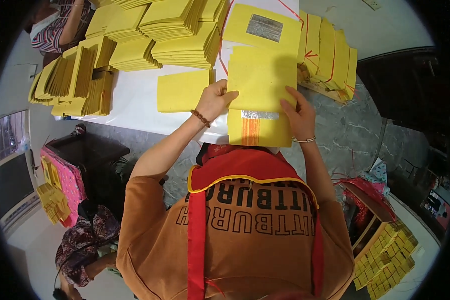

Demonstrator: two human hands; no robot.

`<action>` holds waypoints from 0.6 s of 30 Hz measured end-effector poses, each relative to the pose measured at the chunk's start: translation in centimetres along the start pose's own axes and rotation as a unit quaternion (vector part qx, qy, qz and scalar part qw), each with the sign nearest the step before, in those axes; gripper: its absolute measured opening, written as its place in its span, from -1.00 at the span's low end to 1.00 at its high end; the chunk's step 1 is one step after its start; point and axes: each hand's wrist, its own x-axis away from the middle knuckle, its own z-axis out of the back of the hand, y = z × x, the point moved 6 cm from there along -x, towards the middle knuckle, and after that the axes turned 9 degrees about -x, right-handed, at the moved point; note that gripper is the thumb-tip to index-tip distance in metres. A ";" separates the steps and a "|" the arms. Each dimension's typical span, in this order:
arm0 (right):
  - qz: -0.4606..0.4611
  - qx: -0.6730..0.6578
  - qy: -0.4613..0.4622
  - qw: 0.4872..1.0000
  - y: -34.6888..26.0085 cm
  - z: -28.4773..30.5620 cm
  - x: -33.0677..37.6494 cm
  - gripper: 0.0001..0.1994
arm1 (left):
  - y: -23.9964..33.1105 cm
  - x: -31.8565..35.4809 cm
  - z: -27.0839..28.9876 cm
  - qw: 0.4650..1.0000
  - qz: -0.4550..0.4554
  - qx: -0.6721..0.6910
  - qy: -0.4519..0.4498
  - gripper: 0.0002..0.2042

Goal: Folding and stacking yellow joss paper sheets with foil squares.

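My left hand (216,101) pinches the left edge of a plain yellow paper sheet (262,75), its thumb lying on top. A beaded bracelet circles that wrist. At the sheet's lower right edge, my right hand (300,115) grips it with bent fingers, below a thin bangle. Under the held sheet, another yellow sheet (280,131) shows a silver patch and an orange striped block near the table's front edge. Just beyond lies a yellow sheet with a silver rectangle (265,27). A folded yellow paper (182,92) rests left of my left hand.
Stacks of folded yellow paper (185,47) cover the far left of the white table (135,100). Tied yellow bundles (330,55) stand at the right. More bundles (387,260) and red strings (357,200) lie lower right. Other people (67,30) are at the left.
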 end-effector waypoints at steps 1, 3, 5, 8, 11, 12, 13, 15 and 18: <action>-0.025 0.049 -0.010 0.998 0.4 0.1 -0.1 -0.66 | 0.3 0.0 0.0 1.000 0.001 0.000 -0.001 -0.86; -0.017 0.039 0.000 0.999 1.3 0.4 -0.4 -0.66 | 1.0 0.0 -0.1 0.999 0.002 0.051 -0.011 -0.85; -0.008 0.028 0.011 1.000 2.0 0.5 -0.5 -0.66 | 2.1 0.3 -0.2 0.997 0.011 0.071 -0.015 -0.80; -0.002 0.042 0.029 0.999 1.8 0.3 -0.5 -0.66 | 1.8 0.1 0.0 0.996 0.022 0.078 -0.028 -0.74; -0.053 0.110 0.027 0.992 1.1 0.2 -0.6 -0.66 | 1.6 0.1 0.1 0.997 0.033 0.063 -0.031 -0.74; -0.053 0.110 0.027 0.992 1.2 0.2 -0.5 -0.66 | 1.6 0.2 0.2 0.997 0.042 0.058 -0.026 -0.74; -0.053 0.110 0.027 0.992 1.3 0.2 -0.5 -0.65 | 1.8 0.6 0.1 0.997 0.042 0.057 -0.028 -0.74; -0.040 0.094 0.031 0.994 2.1 0.3 -0.6 -0.65 | 3.7 1.4 1.4 0.985 -0.048 -0.132 0.096 -0.65; -0.023 0.073 0.040 0.996 2.7 0.4 -0.7 -0.64 | 9.7 3.2 -0.5 0.791 -0.369 -0.448 0.195 -0.50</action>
